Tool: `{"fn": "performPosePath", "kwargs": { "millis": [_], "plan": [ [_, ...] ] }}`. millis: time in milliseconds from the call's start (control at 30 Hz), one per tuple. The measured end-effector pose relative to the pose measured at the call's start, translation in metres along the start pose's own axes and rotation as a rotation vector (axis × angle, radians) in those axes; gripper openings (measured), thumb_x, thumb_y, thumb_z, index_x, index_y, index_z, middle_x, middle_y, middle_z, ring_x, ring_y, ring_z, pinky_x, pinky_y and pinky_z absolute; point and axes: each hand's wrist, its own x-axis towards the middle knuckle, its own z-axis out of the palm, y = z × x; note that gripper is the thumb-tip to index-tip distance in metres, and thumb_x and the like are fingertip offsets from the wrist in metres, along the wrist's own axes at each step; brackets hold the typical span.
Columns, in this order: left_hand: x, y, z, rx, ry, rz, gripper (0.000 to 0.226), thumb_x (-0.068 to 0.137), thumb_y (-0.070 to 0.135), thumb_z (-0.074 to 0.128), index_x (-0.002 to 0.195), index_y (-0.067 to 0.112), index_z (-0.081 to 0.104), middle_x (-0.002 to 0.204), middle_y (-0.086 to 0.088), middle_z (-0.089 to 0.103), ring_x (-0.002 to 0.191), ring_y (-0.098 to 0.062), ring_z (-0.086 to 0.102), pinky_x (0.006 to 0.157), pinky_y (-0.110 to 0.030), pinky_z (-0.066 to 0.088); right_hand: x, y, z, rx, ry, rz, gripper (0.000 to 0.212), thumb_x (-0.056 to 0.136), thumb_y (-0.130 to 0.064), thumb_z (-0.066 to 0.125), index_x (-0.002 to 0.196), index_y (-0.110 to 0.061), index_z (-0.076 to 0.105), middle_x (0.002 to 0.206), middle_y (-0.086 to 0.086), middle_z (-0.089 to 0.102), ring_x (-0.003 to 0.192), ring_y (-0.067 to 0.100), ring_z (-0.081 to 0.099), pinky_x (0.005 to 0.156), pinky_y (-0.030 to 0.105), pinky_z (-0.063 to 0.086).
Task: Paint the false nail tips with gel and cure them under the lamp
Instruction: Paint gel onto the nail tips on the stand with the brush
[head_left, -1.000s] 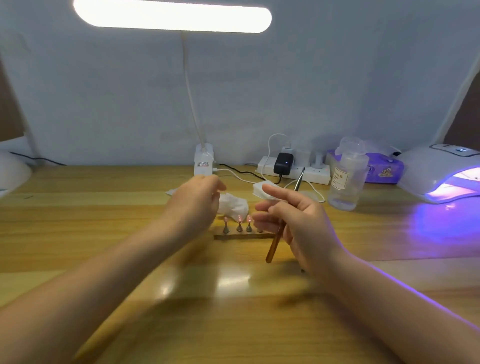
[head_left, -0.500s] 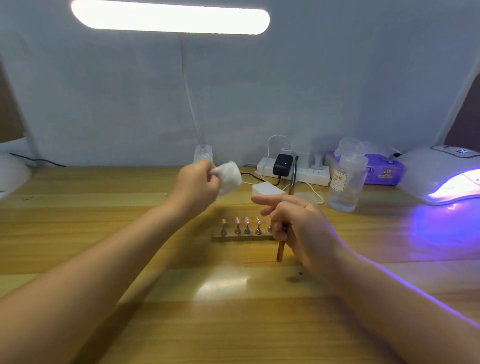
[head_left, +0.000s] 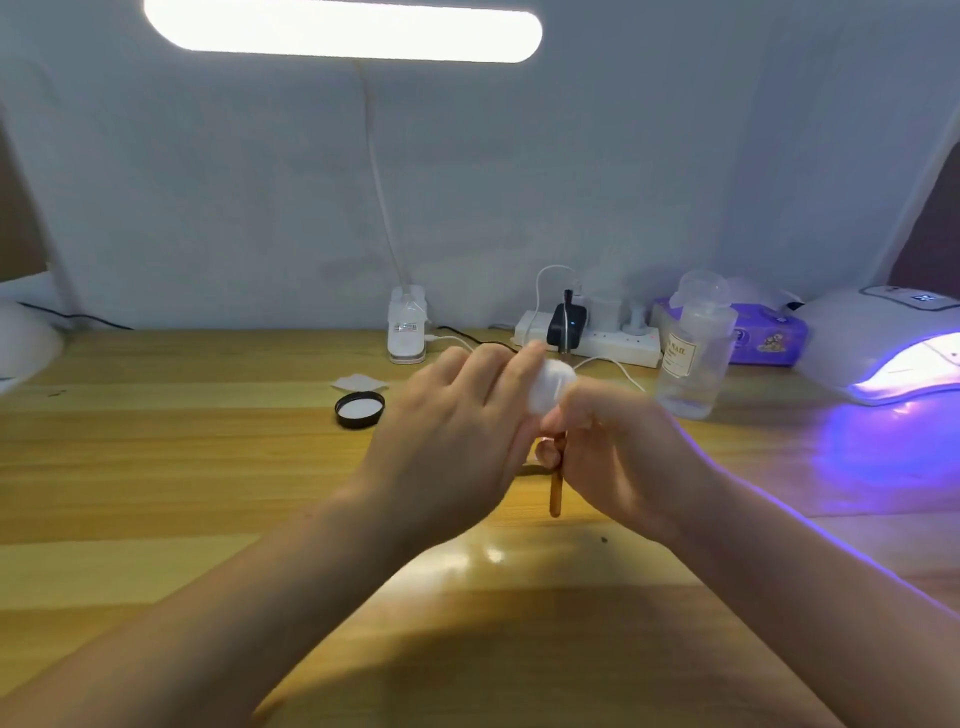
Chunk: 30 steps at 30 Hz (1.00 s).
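Nail tips are hidden behind the hands at mid-worktop. Left hand pinches a white wipe against the brush that the right hand grips upright. Curing lamp glows violet at far right.

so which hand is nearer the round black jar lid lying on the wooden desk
Left. The left hand is just right of the black lid; the right hand lies farther right, beyond it.

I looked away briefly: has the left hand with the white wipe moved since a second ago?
Yes. The left hand has carried the white wipe rightward, toward the clear bottle, until it meets the right hand holding the brush.
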Motion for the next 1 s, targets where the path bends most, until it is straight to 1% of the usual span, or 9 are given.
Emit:
{"fn": "performPosePath", "kwargs": {
  "millis": [200, 267, 367, 500, 600, 667, 767, 933, 1000],
  "plan": [
    [0.001, -0.011, 0.003, -0.078, 0.043, 0.026, 0.031, 0.092, 0.027, 0.047, 0.083, 0.002, 0.062, 0.067, -0.009, 0.062, 0.048, -0.019, 0.049, 0.038, -0.021, 0.028, -0.003, 0.002, 0.004, -0.075, -0.027, 0.003, 0.036, 0.055, -0.019, 0.063, 0.089, -0.01, 0.057, 0.099, 0.009, 0.044, 0.08, 0.016, 0.037, 0.063, 0.025, 0.033],
    [-0.003, -0.011, 0.005, -0.181, -0.006, -0.018, 0.04, 0.094, 0.037, 0.041, 0.087, 0.003, 0.061, 0.065, -0.005, 0.061, 0.048, -0.013, 0.042, 0.038, -0.018, 0.022, -0.003, 0.002, 0.003, -0.154, -0.028, -0.013, 0.048, 0.05, -0.03, 0.069, 0.094, -0.011, 0.061, 0.101, 0.008, 0.047, 0.084, 0.017, 0.04, 0.065, 0.026, 0.034],
    [-0.004, -0.012, 0.008, -0.487, -0.125, -0.196, 0.063, 0.095, 0.062, 0.018, 0.099, 0.017, 0.062, 0.077, 0.009, 0.06, 0.066, -0.007, 0.054, 0.056, -0.026, 0.044, -0.004, -0.002, 0.003, -0.256, -0.112, -0.087, 0.044, 0.054, -0.045, 0.067, 0.091, -0.022, 0.069, 0.098, 0.002, 0.055, 0.087, 0.016, 0.043, 0.069, 0.029, 0.033],
    [-0.001, -0.01, 0.004, -0.811, -0.071, -0.381, 0.046, 0.091, 0.059, 0.024, 0.066, 0.03, 0.05, 0.055, 0.016, 0.05, 0.054, 0.0, 0.048, 0.053, -0.016, 0.034, -0.004, -0.004, 0.003, -0.317, -0.147, -0.075, 0.036, 0.059, -0.057, 0.063, 0.086, -0.036, 0.074, 0.083, -0.019, 0.063, 0.079, 0.004, 0.05, 0.072, 0.026, 0.034],
    [0.001, -0.004, 0.004, -1.044, -0.171, -0.595, 0.05, 0.095, 0.056, 0.028, 0.062, 0.028, 0.052, 0.046, 0.015, 0.047, 0.04, -0.002, 0.038, 0.045, -0.022, 0.032, -0.003, -0.003, 0.004, -0.432, -0.117, -0.099, 0.049, 0.061, -0.061, 0.062, 0.092, -0.027, 0.075, 0.102, -0.012, 0.063, 0.092, 0.004, 0.056, 0.076, 0.03, 0.042],
    [0.004, -0.003, 0.001, -1.319, -0.224, -0.798, 0.046, 0.101, 0.048, 0.033, 0.069, 0.024, 0.057, 0.046, 0.012, 0.041, 0.039, -0.004, 0.032, 0.039, -0.02, 0.029, -0.003, -0.004, 0.004, -0.515, -0.098, -0.131, 0.049, 0.065, -0.06, 0.064, 0.095, -0.022, 0.075, 0.118, -0.006, 0.056, 0.105, 0.004, 0.055, 0.081, 0.026, 0.044],
    [0.009, -0.004, -0.001, -1.499, -0.259, -0.98, 0.039, 0.104, 0.04, 0.038, 0.087, 0.012, 0.06, 0.047, 0.006, 0.041, 0.038, -0.006, 0.032, 0.035, -0.02, 0.028, -0.004, -0.005, 0.005, -0.529, -0.075, -0.173, 0.037, 0.074, -0.051, 0.059, 0.094, -0.024, 0.075, 0.121, -0.008, 0.053, 0.101, -0.003, 0.054, 0.073, 0.008, 0.041],
    [0.01, -0.004, 0.002, -1.396, -0.126, -1.082, 0.032, 0.105, 0.032, 0.04, 0.098, 0.012, 0.064, 0.058, 0.0, 0.052, 0.039, -0.005, 0.041, 0.037, -0.021, 0.034, -0.003, 0.002, 0.005, -0.481, 0.039, -0.196, 0.04, 0.074, -0.052, 0.065, 0.098, -0.022, 0.076, 0.124, -0.004, 0.056, 0.111, 0.006, 0.055, 0.089, 0.027, 0.047],
    [0.007, -0.011, 0.002, -1.301, -0.04, -1.07, 0.029, 0.105, 0.029, 0.039, 0.102, 0.014, 0.064, 0.068, -0.002, 0.059, 0.045, -0.008, 0.046, 0.04, -0.023, 0.04, -0.001, 0.001, 0.001, -0.455, 0.135, -0.21, 0.041, 0.072, -0.057, 0.07, 0.101, -0.03, 0.075, 0.12, -0.012, 0.06, 0.111, 0.004, 0.056, 0.085, 0.026, 0.048]
  ]
}}
